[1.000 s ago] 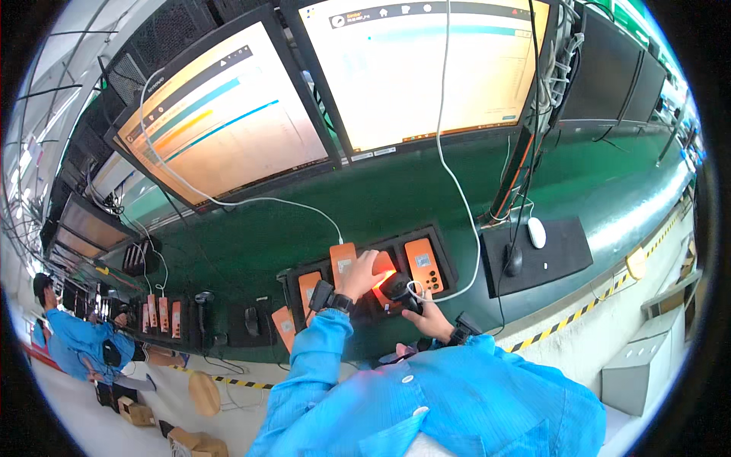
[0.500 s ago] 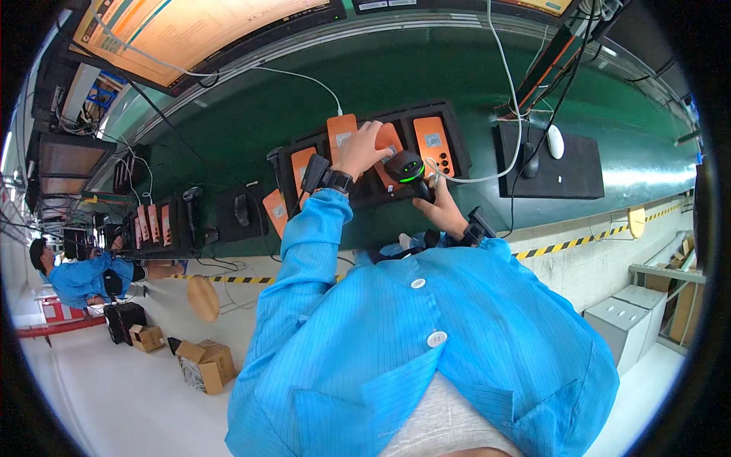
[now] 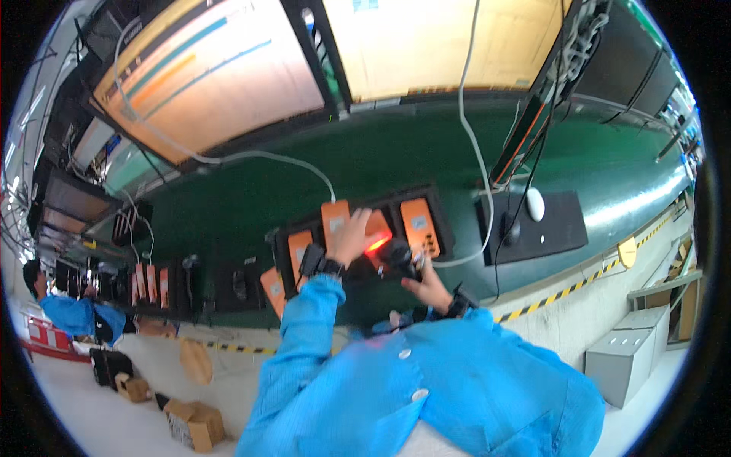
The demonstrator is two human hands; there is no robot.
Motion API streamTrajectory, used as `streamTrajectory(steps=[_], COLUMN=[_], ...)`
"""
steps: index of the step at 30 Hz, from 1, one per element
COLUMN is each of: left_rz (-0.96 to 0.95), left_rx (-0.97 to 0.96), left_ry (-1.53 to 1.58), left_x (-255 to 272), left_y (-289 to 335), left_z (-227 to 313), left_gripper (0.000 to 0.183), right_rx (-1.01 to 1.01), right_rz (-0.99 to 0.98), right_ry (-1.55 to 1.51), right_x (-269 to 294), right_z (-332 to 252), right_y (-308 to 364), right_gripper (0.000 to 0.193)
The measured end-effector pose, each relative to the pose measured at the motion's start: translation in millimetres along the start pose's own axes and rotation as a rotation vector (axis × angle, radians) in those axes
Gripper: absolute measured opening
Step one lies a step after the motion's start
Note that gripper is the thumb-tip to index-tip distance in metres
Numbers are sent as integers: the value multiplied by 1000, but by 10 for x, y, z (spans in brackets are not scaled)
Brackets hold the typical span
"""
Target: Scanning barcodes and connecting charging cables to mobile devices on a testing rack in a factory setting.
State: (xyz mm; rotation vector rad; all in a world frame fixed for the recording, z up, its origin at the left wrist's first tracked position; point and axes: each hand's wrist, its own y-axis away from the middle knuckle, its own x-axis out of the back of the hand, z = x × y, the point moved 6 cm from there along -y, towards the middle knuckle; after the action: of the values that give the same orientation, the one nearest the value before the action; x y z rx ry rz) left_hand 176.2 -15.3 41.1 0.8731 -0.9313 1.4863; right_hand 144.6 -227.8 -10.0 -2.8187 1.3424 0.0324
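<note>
My left hand [image 3: 352,238] reaches over a black tray and grips the upper left edge of a flat orange device [image 3: 376,222] in one of its slots. Its fingertips are partly blurred. In my right hand [image 3: 430,288] is a black handheld barcode scanner [image 3: 399,257], its head close to the lower part of that device. Red light from the scanner falls on the orange surface. Orange devices sit on both sides: one with a white cable [image 3: 335,219] plugged into its top, another [image 3: 419,225] with dark round holes at its lower end.
The black tray [image 3: 445,242] rests on a green bench [image 3: 396,152]. Another orange device [image 3: 272,289] leans at its left. A white mouse [image 3: 535,204] and a dark mouse lie on a black mat [image 3: 567,228]. Monitors [image 3: 449,53] stand behind; cables hang across. Another person in blue [image 3: 80,316] is far left.
The view has tilted up, so hands and tray appear lower and more of the monitors shows. The scanner's green light has given way to a red glow on the device.
</note>
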Motion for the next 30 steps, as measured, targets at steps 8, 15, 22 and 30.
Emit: streamTrajectory(steps=[8,15,22,30], left_rz=[-55,-91,-108,168], left_rx=[28,39,81,-8], left_ry=[40,64,116,578], left_x=[-17,-19,4,116], left_y=[-19,-6,3,248], left_z=[-28,-64,9,136], left_gripper=[63,71,65,41], right_rx=[117,75,-260,-26], right_rz=[-23,20,98,656], right_ry=[185,118,42,245], right_x=[19,-9,160,1541], right_z=[69,-98,76,597], right_y=[-62,-78,-40,-396], right_gripper=[67,76,46,37])
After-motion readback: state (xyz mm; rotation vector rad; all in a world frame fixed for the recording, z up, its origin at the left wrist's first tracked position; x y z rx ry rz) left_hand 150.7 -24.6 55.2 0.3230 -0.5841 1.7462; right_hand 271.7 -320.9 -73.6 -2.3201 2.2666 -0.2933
